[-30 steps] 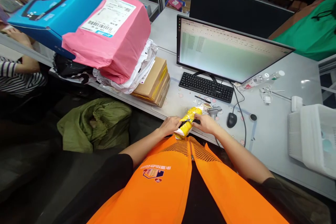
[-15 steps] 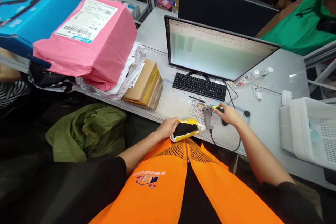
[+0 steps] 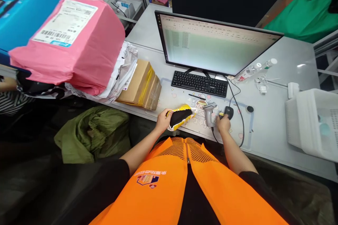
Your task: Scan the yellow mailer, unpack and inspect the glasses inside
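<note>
My left hand (image 3: 163, 121) grips one end of a yellow-and-white plastic package (image 3: 181, 117), torn open along its upper side with something dark and soft showing inside. The package is held over the front edge of the desk. My right hand (image 3: 223, 123) is closed on a small yellow-and-black tool (image 3: 221, 114), seemingly a utility knife, mostly hidden by the fingers. Just beyond those fingers is a black mouse (image 3: 229, 112). Between the package and my right hand, a grey barcode scanner (image 3: 208, 114) lies on the printed desk mat (image 3: 173, 103).
A keyboard (image 3: 199, 83) sits before the monitor (image 3: 213, 45). Brown cardboard boxes (image 3: 141, 84) and a pink parcel (image 3: 92, 49) are piled at left. Plastic bottles (image 3: 246, 74) and a white basket (image 3: 311, 123) stand at right. Green cloth (image 3: 92, 133) hangs below the desk's left side.
My right hand has drawn back toward me and away from the scanner, beside the mouse. My left hand has moved the package slightly left and forward over the desk edge.
</note>
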Demonstrator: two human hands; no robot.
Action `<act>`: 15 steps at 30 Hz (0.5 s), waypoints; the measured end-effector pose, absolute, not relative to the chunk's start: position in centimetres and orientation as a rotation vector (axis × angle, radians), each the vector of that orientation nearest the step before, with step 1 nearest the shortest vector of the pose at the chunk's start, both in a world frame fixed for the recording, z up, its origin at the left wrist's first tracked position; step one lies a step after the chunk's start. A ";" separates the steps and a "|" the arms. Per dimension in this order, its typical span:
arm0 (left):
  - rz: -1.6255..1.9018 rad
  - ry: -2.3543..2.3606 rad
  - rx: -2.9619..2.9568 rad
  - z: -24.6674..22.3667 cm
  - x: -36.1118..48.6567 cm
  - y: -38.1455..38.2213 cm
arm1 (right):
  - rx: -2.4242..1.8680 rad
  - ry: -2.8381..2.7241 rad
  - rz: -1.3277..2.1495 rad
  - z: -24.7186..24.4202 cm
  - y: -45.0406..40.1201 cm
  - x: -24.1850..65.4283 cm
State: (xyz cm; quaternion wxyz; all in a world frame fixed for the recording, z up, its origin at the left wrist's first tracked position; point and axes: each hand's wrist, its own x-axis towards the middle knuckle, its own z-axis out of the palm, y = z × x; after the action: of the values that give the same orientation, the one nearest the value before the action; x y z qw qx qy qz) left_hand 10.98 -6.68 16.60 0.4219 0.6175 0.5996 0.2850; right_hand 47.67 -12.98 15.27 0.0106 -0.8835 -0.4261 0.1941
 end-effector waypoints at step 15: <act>0.862 1.450 1.799 16.9 14.6 -12.0 | -2.048 -1.151 1.231 16.6 -10.3 29.3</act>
State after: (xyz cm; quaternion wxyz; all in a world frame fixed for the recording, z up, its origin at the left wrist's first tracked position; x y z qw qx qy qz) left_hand 14.60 -12.02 16.94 0.3316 0.6882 0.5547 0.3297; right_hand 29.26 -10.33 16.57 0.2421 -0.7492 -0.4210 0.4504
